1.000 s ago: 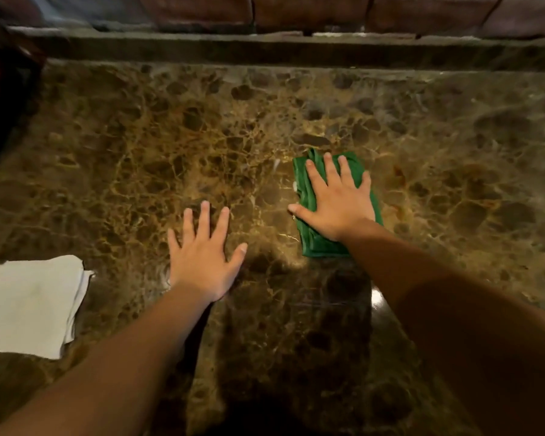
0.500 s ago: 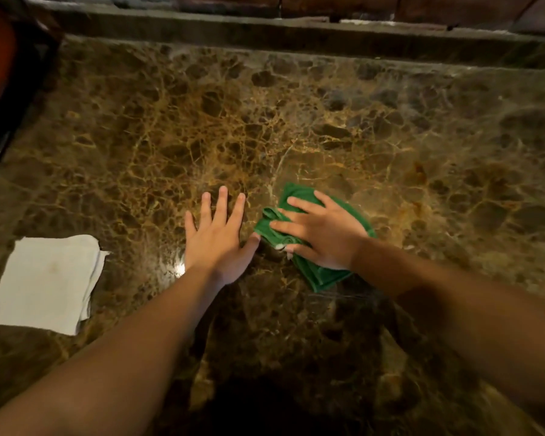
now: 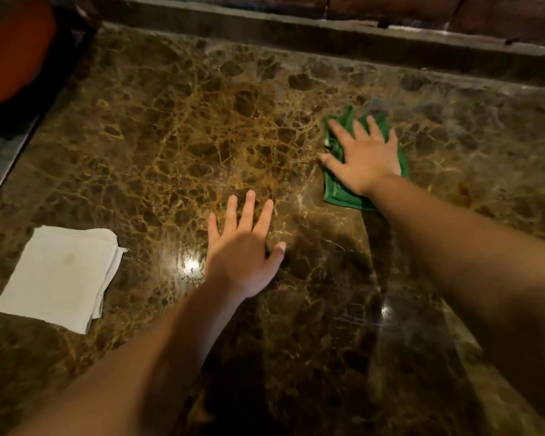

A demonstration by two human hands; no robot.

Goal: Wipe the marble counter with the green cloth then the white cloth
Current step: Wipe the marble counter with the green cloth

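Marble counter (image 3: 202, 127), right hand (image 3: 364, 158) flat, fingers spread on green cloth (image 3: 339, 191), left hand (image 3: 241, 250) splayed empty, white cloth (image 3: 57, 275) left.

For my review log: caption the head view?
Right hand presses green cloth on marble counter; white cloth unused.

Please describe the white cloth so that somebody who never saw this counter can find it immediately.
Start from the brown marble counter and go to its near left part, left of the flat left hand. The white cloth lies there folded into a square, with nothing touching it. It is the only pale item; the green cloth is under the right hand.
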